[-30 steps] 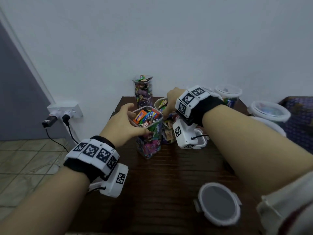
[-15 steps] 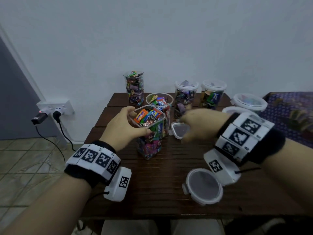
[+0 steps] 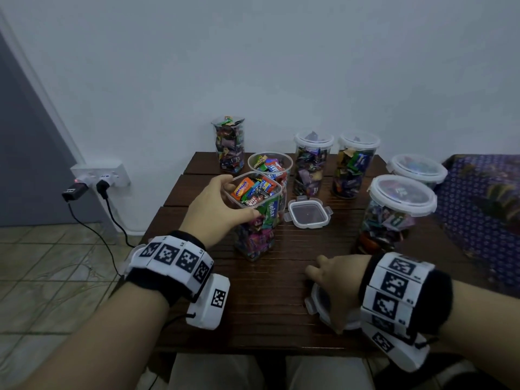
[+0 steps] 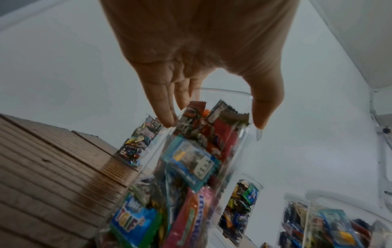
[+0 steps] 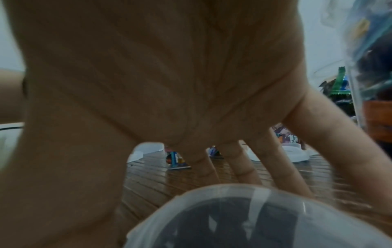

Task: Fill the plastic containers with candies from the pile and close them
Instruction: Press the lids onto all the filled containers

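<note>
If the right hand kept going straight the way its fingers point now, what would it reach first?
The right hand rests on a round white-rimmed lid, fingers pointing away across the dark wooden table. Straight on, probably the square clear lid lying flat, though depth is uncertain.

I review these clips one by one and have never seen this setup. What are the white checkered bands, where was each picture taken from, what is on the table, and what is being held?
No machine here: a person works with bare hands. The checkered bands are wristbands with printed markers, each carrying a small camera. The wide picture comes from a camera on the person's head; the other two look along each hand from the wrists.

On the wooden table stand clear containers of wrapped candies, some lidded, some open, plus a loose square lid.

The left hand grips the rim of an open, full square container.

The right hand reaches down over a round lid near the table's front edge, fingers spread over it; whether it grips the lid yet is unclear.
</note>
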Available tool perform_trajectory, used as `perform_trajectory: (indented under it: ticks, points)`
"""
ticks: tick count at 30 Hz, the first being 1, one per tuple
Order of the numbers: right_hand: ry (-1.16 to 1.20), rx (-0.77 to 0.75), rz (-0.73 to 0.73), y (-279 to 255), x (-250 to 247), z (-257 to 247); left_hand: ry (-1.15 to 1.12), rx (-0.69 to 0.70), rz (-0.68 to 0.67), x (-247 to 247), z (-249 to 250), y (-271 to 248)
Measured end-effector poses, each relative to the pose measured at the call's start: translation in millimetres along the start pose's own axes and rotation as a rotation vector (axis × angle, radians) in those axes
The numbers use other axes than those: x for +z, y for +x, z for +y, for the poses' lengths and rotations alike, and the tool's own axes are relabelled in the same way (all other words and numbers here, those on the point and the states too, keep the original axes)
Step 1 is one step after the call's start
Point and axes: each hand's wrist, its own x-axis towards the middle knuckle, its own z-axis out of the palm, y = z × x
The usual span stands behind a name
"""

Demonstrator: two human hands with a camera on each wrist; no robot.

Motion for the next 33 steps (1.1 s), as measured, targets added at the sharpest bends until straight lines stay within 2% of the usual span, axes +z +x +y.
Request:
perform_trajectory:
  ticks: [5, 11, 15, 25, 33]
  points:
    - [0.082, 0.011, 0.115, 1.4, -3.0, 6.2, -0.051, -0.009, 0.002, 2.6, -1.4, -2.4]
    - [0.252, 0.083, 0.514, -24.5, -55.9, 38.5, -0.048, -0.006, 0.048, 3.2, -4.0, -4.8]
    - [0.387, 0.094, 0.662, -37.5, -97.5, 55.5, -0.022, -0.005, 0.071, -1.4, -6.4, -4.9]
    - [0.434, 0.092, 0.773, -7.5, -160.2, 51.9, 0.007, -0.102, 0.208, -27.3, -23.6, 8.5]
    - [0.310, 0.076, 0.713, 13.2, -184.1, 42.9, -0.086, -0.166, 0.216, -28.7, -30.3, 24.2]
